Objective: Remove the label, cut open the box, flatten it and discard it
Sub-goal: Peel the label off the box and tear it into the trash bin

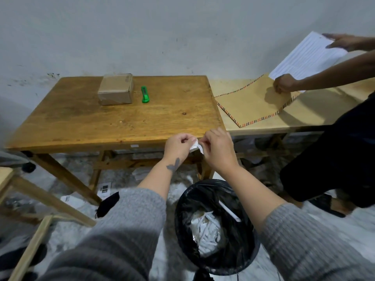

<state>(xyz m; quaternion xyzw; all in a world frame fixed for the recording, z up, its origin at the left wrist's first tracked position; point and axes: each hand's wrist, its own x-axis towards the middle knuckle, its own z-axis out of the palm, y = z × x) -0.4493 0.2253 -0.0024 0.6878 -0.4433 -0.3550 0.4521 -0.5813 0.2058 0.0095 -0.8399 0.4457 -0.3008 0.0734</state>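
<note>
A small closed cardboard box [116, 89] stands at the back of the wooden table [85, 120]. A green box cutter [144, 94] lies just to its right. Both of my hands are in front of the table's near edge, above a bin. My left hand [178, 146] and my right hand [218, 148] pinch a small crumpled white label [195, 147] between their fingertips. The black-lined bin [215, 226] sits on the floor directly below, holding white paper scraps.
Another person stands at the right, with one hand [285, 83] on a large brown envelope [253, 104] and the other on white sheets [304, 57] over a second, paler table. Paper scraps lie on the floor under the table. A wooden frame [30, 199] stands at the lower left.
</note>
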